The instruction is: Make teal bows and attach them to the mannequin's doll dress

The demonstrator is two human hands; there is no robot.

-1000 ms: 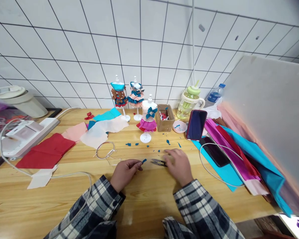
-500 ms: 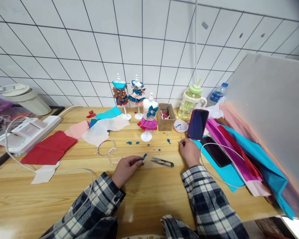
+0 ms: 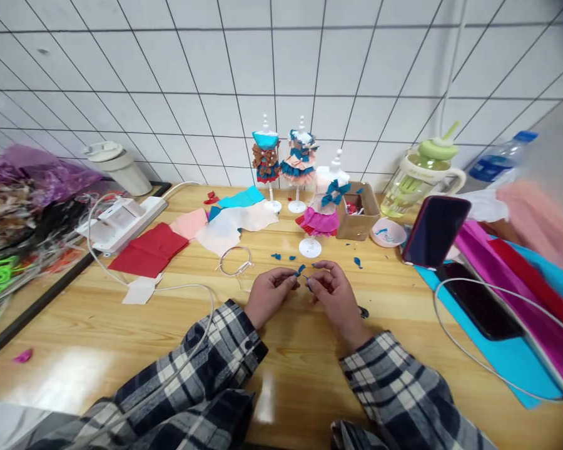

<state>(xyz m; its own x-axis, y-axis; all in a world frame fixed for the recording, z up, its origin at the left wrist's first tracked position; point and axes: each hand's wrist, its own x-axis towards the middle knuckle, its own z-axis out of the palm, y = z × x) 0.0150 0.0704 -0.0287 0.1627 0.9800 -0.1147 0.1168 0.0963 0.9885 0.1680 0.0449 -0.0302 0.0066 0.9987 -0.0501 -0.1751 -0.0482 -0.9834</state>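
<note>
My left hand [image 3: 269, 294] pinches a small blue crepe-paper strip [image 3: 301, 270] between thumb and fingers. Close against it, my right hand [image 3: 334, 299] has its thumb and index finger pressed together at the strip's lower end; whatever is in that pinch is too small to make out. The thread snips [image 3: 364, 312] lie on the table mostly hidden behind my right hand. Small blue scraps [image 3: 276, 256] are scattered beyond my fingers. Just past them stands a mini dress form [image 3: 321, 219] with a pink skirt and a blue bow.
Two more dressed forms [image 3: 265, 156] stand by the wall. A cardboard box [image 3: 359, 226], a pink dish [image 3: 388, 234] and a propped phone [image 3: 435, 232] are to the right, near coloured sheets [image 3: 497, 369]. Red cloth [image 3: 149, 250], a power strip [image 3: 136, 225] and a looping cable [image 3: 187, 288] lie left.
My right hand has come from beside the propped phone to meet my left hand at the blue strip, now covering most of the snips. The camera view has swung left.
</note>
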